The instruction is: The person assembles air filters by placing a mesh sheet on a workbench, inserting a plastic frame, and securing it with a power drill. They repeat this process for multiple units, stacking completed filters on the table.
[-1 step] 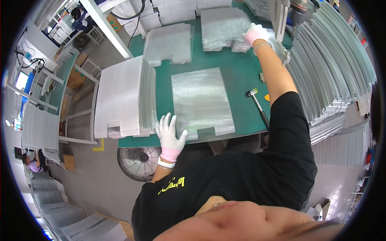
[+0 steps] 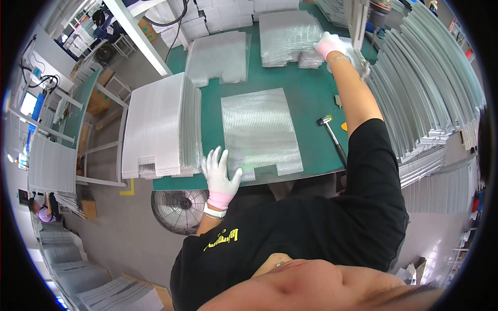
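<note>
The person's left hand (image 2: pixel 220 176), in a white glove with a pink cuff, is spread wide at the near edge of the desk (image 2: pixel 314 98), with nothing visible in its palm. Its fingers lie between a tall stack of mesh sheets (image 2: pixel 153 122) and the near left corner of the central mesh sheet (image 2: pixel 261 129); the thumb overlaps that corner in view, though contact cannot be told. The right hand (image 2: pixel 329 45), gloved alike, reaches far across to the right edge of the far stack (image 2: pixel 287 35). Its fingers are bent, but whether they pinch a sheet cannot be told.

The central sheet lies flat in front of the person, its notch toward the near edge; whether it is one layer or several is unclear. The step in hand seems to be reaching to the far stack, probably to take or straighten a sheet. From here, the next move would call for a sure hold on one edge and a level lift, so the thin mesh neither bends nor snags.

Left of the far stack lies a lower pile (image 2: pixel 218 54). A hammer (image 2: pixel 334 137) rests to the right of the central sheet. Beyond the desk's right side stand dense rows of sheets (image 2: pixel 423 83), and a round fan (image 2: pixel 176 210) sits below the near edge.
</note>
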The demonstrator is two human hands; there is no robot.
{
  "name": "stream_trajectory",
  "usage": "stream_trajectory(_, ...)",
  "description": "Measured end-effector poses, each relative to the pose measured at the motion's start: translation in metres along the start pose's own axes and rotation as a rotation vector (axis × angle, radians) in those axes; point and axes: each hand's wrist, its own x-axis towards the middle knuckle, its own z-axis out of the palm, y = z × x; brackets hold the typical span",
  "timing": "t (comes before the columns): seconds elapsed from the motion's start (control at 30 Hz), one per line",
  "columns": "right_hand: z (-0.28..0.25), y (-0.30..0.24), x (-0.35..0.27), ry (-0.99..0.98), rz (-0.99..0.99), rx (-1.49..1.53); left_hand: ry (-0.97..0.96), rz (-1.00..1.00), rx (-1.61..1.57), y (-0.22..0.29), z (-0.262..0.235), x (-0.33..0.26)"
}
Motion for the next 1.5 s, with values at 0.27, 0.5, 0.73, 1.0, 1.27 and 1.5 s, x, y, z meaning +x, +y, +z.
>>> stream_trajectory(0.27, 0.045, 0.007, 0.013, -0.095, 0.061, 0.092, 0.029, 0.004, -0.052, 0.0, -0.002, -0.004)
stream_trajectory(0.5, 0.089, 0.035, 0.057, -0.057, -0.016, 0.093, 0.007, 0.014, -0.102, -0.005, -0.001, -0.01)
stream_trajectory(0.73, 0.039, -0.036, -0.001, 0.293, -0.064, 0.17, 0.031, -0.055, -0.047, -0.01, -0.002, -0.025)
stream_trajectory(1.0, -0.047, -0.003, 0.015, 0.365, -0.438, 1.328, 0.018, -0.059, -0.105, -0.011, -0.002, -0.018)
stream_trajectory(1.27, -0.028, 0.024, -0.108, 0.062, -0.435, 1.533, -0.026, -0.248, -1.318, -0.009, 0.0, 0.018)
stream_trajectory(1.5, 0.029, 0.022, -0.317, -0.031, -0.271, 1.383, -0.002, -0.342, -1.088, 0.038, -0.027, 0.043)
